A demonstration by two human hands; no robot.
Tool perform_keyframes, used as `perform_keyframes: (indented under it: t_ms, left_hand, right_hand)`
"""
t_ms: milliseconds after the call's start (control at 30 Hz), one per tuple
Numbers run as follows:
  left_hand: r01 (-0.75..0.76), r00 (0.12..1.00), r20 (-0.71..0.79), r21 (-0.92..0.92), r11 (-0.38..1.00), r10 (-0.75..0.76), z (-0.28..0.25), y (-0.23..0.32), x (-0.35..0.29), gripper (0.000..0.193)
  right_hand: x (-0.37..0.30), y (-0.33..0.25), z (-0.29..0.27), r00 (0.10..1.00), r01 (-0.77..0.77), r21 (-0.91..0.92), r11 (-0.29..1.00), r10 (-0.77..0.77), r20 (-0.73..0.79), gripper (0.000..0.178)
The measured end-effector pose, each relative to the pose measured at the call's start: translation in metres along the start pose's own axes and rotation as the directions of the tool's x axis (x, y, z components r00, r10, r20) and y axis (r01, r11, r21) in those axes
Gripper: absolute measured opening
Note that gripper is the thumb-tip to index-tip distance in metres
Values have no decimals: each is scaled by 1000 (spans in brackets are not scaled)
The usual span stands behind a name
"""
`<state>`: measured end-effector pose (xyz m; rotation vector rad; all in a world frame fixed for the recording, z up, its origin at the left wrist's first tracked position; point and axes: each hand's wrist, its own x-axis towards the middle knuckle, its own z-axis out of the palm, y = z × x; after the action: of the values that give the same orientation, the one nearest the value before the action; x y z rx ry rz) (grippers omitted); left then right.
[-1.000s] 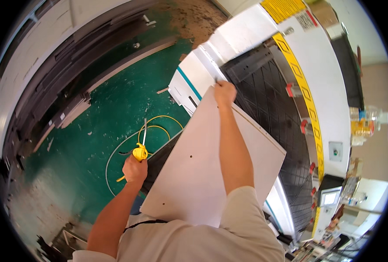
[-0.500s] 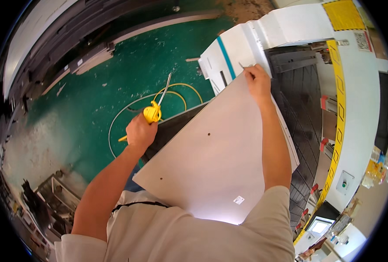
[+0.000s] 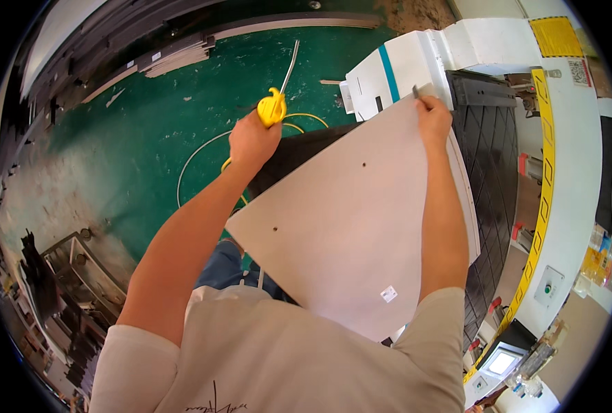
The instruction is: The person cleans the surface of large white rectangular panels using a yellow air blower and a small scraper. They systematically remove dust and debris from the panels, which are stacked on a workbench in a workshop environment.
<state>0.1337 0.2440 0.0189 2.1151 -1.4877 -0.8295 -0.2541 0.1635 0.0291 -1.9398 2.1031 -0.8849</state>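
My left hand (image 3: pixel 254 141) is closed around a yellow air blow gun (image 3: pixel 272 108), whose long metal nozzle (image 3: pixel 291 65) points away over the floor. A large pale flat panel (image 3: pixel 340 227) with two small holes and a white label (image 3: pixel 388 294) lies before me, its near edge by my shirt. At its far right corner my right hand (image 3: pixel 434 122) is closed, pinching a thin grey piece (image 3: pixel 416 91) that sticks out past the fingertips. What that piece is cannot be made out. My right forearm crosses above the panel's right side.
A yellow hose (image 3: pixel 309 118) and a grey line (image 3: pixel 194 162) curl on the green floor. To the right stands a white machine frame (image 3: pixel 571 179) with a yellow strip beside a dark bed (image 3: pixel 488 165). Dark stacked strips (image 3: pixel 120 76) lie at far left; a metal frame (image 3: pixel 89 258) stands near left.
My left hand and the blow gun have moved farther away, beyond the panel's left edge. The panel and my right hand have shifted away and to the right in view.
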Motion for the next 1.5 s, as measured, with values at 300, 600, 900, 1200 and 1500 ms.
perform_keyframes:
  t_ms: [300, 600, 900, 1200, 1500]
  left_hand:
    - [11, 1000, 28, -139, 990, -7, -69, -180, -79, 27]
    - [113, 893, 216, 740, 663, -394, -252, -576, -365, 27]
    - [785, 527, 401, 109, 610, -749, -210, -621, -543, 25]
    - [678, 721, 372, -201, 707, -585, -137, -460, -518, 35]
    - [506, 860, -7, 141, 851, -510, -92, -416, -596, 31]
  right_hand:
    - [-210, -203, 71, 971, 158, 314, 936, -205, 122, 6]
    - [-337, -338, 63, 895, 225, 401, 888, -351, 275, 4]
    - [-276, -316, 43, 571, 585, 366, 724, -688, 448, 19]
    - [-290, -278, 11, 227, 699, 479, 531, -800, 555, 22]
    - [-447, -123, -140, -96, 636, 707, 310, -877, 471, 28]
